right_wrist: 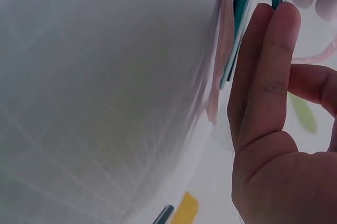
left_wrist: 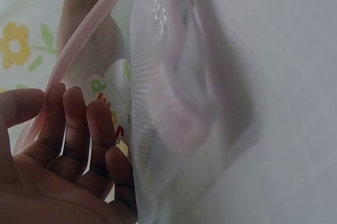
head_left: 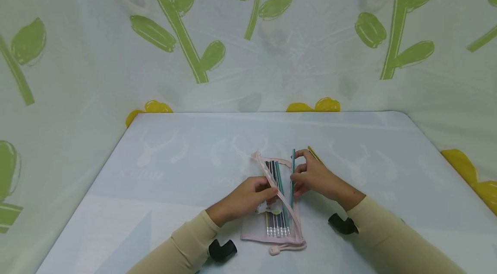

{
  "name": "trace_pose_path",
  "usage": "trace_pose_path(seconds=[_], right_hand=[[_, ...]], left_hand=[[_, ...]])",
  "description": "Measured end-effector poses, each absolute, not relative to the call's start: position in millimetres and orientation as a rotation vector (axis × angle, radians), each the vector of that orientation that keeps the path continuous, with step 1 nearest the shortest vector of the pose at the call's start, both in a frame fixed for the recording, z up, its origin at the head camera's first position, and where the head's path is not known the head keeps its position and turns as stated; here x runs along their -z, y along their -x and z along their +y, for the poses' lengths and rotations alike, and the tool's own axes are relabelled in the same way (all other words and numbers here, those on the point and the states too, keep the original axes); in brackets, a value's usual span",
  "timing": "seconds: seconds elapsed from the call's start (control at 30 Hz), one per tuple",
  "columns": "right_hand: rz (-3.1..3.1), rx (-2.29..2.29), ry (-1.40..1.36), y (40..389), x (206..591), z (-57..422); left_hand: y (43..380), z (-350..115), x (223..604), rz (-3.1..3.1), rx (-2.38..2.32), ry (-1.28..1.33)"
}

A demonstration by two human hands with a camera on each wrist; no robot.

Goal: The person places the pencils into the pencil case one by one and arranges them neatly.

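Note:
A see-through mesh pouch [head_left: 254, 228] with pink trim lies on the table, its zipper side opened. Inside lie several pencils [head_left: 273, 224], dark and teal among them, with silvery ends toward the near edge. My left hand [head_left: 246, 196] pinches the pouch's pink zipper edge [left_wrist: 79, 50] between thumb and finger and lifts it. A printed label [left_wrist: 113, 97] shows by those fingers. At the pouch's right side my right hand [head_left: 316, 175] holds a teal pencil [head_left: 293, 164] upright in the head view, its lower part over the pouch opening.
A yellow pencil [head_left: 315, 154] lies behind the right hand, partly hidden by it. The pink zipper pull [head_left: 275, 250] hangs at the pouch's near corner. Black pieces [head_left: 222, 251] sit by both wrists. The white table [head_left: 163, 205] ends at a leaf-patterned curtain [head_left: 310, 62].

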State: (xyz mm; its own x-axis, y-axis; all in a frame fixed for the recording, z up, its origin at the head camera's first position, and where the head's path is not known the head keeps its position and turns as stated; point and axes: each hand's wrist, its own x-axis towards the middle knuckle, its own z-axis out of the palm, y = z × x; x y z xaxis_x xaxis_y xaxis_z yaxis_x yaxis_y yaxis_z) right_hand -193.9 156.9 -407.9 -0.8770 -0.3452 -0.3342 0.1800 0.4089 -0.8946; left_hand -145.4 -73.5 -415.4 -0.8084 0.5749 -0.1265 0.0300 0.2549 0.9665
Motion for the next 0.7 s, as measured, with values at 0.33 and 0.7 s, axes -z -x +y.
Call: trace_pose_path(seconds=[0.33, 0.7], right_hand=[[2.119, 1.434, 0.113, 196.2, 413.2, 148.8], [2.155, 1.306, 0.099, 199.1, 409.8, 143.7]], left_hand=[[144.9, -74.1, 416.4, 2.083, -1.577, -0.548], [145.1, -73.7, 415.6, 2.077, -1.573, -0.551]])
